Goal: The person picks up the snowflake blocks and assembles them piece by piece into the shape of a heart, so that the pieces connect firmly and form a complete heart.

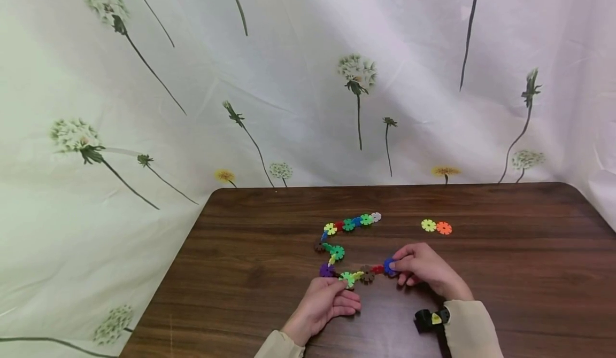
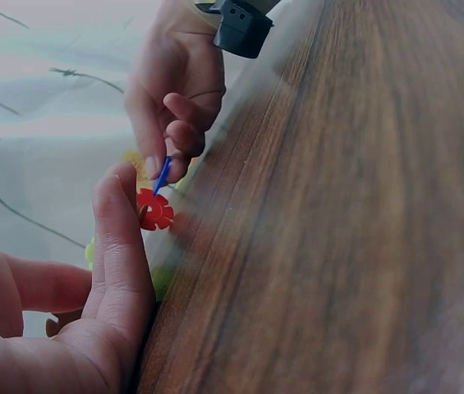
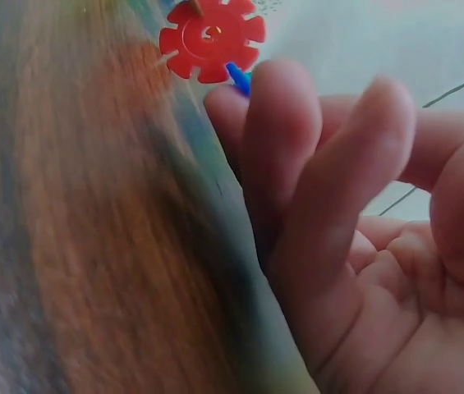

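A winding chain of notched plastic snowflake discs in many colours lies on the table. My right hand (image 1: 423,267) pinches the blue disc (image 1: 390,266) at the chain's right end between thumb and fingers. That blue disc is slotted into a red disc (image 3: 213,39), and in the left wrist view it shows edge-on. My left hand (image 1: 323,307) holds the light green disc (image 1: 347,279) lower in the chain, thumb on its edge. A brown disc (image 1: 368,274) sits between the two hands. Next to the left hand is a purple disc (image 1: 326,270).
Two joined discs, one yellow-green (image 1: 428,225) and one orange (image 1: 444,228), lie apart at the back right of the dark wooden table (image 1: 231,272). The chain's far end is a white disc (image 1: 376,217). A dandelion-print curtain (image 1: 308,80) hangs behind the table.
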`<act>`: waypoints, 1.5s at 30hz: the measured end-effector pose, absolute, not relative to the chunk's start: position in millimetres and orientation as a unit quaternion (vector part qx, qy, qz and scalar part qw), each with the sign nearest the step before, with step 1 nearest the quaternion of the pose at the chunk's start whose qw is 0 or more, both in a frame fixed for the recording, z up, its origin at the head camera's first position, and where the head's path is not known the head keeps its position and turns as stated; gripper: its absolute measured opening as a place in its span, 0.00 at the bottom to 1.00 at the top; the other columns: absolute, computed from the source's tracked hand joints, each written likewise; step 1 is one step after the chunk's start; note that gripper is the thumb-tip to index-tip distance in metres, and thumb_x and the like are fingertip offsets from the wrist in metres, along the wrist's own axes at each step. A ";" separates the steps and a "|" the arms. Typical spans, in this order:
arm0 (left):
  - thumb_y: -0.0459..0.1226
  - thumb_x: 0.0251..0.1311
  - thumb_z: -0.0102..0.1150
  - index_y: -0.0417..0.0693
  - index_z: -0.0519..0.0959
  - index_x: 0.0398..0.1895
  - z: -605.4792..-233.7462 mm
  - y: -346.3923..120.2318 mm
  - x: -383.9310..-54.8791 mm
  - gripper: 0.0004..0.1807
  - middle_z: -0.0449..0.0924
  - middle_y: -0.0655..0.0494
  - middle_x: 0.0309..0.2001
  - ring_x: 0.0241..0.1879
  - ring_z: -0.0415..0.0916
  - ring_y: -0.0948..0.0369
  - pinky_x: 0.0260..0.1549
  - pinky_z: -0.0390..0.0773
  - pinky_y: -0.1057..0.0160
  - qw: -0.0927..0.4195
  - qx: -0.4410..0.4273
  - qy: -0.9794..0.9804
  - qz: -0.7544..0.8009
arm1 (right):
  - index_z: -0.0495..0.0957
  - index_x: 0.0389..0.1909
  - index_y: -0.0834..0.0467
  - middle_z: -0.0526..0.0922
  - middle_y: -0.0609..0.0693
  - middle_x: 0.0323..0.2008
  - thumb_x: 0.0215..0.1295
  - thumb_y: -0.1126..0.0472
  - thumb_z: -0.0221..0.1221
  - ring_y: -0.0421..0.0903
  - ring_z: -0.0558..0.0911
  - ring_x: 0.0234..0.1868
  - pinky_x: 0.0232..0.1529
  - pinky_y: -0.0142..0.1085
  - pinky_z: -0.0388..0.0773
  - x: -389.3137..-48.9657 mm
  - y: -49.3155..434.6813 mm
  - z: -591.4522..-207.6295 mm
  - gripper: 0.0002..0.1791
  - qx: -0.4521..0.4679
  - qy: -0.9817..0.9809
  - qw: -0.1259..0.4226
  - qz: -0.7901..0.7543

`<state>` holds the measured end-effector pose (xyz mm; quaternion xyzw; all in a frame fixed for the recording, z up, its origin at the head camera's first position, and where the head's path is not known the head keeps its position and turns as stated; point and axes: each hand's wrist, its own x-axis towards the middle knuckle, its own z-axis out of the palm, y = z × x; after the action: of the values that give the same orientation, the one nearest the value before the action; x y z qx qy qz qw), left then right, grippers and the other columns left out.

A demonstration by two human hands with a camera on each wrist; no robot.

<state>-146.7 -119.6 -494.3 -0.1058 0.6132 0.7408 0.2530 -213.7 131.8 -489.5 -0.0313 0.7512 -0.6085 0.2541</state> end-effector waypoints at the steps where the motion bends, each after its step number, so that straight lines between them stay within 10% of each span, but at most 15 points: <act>1: 0.35 0.70 0.46 0.29 0.74 0.47 -494.4 -119.6 -146.6 0.15 0.85 0.52 0.28 0.28 0.85 0.62 0.31 0.84 0.66 0.253 -0.105 0.614 0.741 | 0.72 0.45 0.71 0.83 0.53 0.27 0.64 0.63 0.60 0.40 0.81 0.21 0.23 0.31 0.80 -213.4 131.1 -489.3 0.16 -0.031 0.751 0.255 -0.609; 22: 0.34 0.69 0.47 0.28 0.75 0.45 -496.9 -118.3 -144.1 0.14 0.86 0.51 0.29 0.29 0.85 0.61 0.32 0.85 0.66 0.246 -0.105 0.626 0.733 | 0.69 0.41 0.74 0.82 0.57 0.28 0.65 0.69 0.56 0.42 0.85 0.24 0.30 0.35 0.85 -208.1 121.1 -492.6 0.11 -0.045 0.717 0.259 -0.645; 45: 0.34 0.69 0.47 0.28 0.74 0.48 -494.1 -118.8 -144.0 0.15 0.86 0.48 0.31 0.31 0.86 0.60 0.32 0.85 0.65 0.245 -0.099 0.625 0.735 | 0.77 0.45 0.67 0.84 0.54 0.25 0.66 0.55 0.60 0.44 0.85 0.23 0.27 0.41 0.85 -208.2 136.3 -488.0 0.18 -0.046 0.747 0.262 -0.609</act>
<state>-144.0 -118.8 -494.1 -0.0994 0.6248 0.7347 0.2449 -208.2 136.3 -488.0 -0.0457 0.7472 -0.6092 0.2616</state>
